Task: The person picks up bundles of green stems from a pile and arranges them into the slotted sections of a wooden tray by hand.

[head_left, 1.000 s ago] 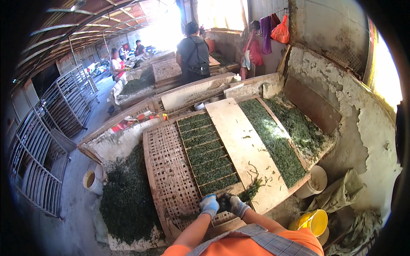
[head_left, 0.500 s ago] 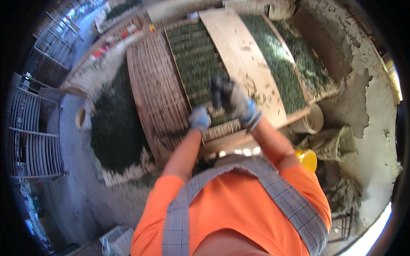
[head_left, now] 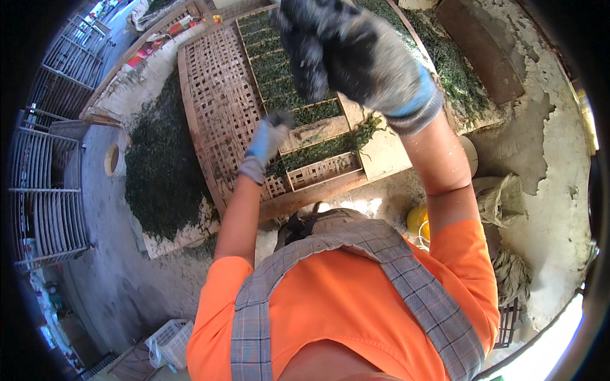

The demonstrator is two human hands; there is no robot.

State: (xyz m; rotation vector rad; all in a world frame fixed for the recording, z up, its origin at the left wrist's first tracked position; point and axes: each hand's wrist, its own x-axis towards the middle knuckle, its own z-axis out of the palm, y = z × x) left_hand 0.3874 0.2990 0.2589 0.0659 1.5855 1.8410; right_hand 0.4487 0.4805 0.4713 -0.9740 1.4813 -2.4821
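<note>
My left hand point(head_left: 265, 141), in a grey and blue work glove with dark fingertips, is at the left edge of a slatted wooden frame point(head_left: 293, 178). Its fingers are curled; what is in them is hidden. My right hand point(head_left: 362, 57), gloved likewise and soiled black, is raised high above the frame, close to the camera. Motion smears its fingers, so their closure is unclear. Dark green shredded strands point(head_left: 321, 149) fill rows of the frame, and a loose tuft point(head_left: 367, 132) hangs over its right edge onto a pale board point(head_left: 389, 160). The frame's nearest row shows bare lattice.
A woven lattice panel point(head_left: 213, 89) lies left of the frame, with a heap of green strands point(head_left: 162, 171) beyond it. More strands point(head_left: 454, 79) lie at right. A yellow bucket point(head_left: 417, 222) and a cloth sack point(head_left: 502, 200) are near my right side. Metal racks point(head_left: 47, 190) line the left.
My right hand has risen from near the frame toward the camera. My left hand has moved left and farther away along the frame. A loose tuft now shows at the frame's right edge.
</note>
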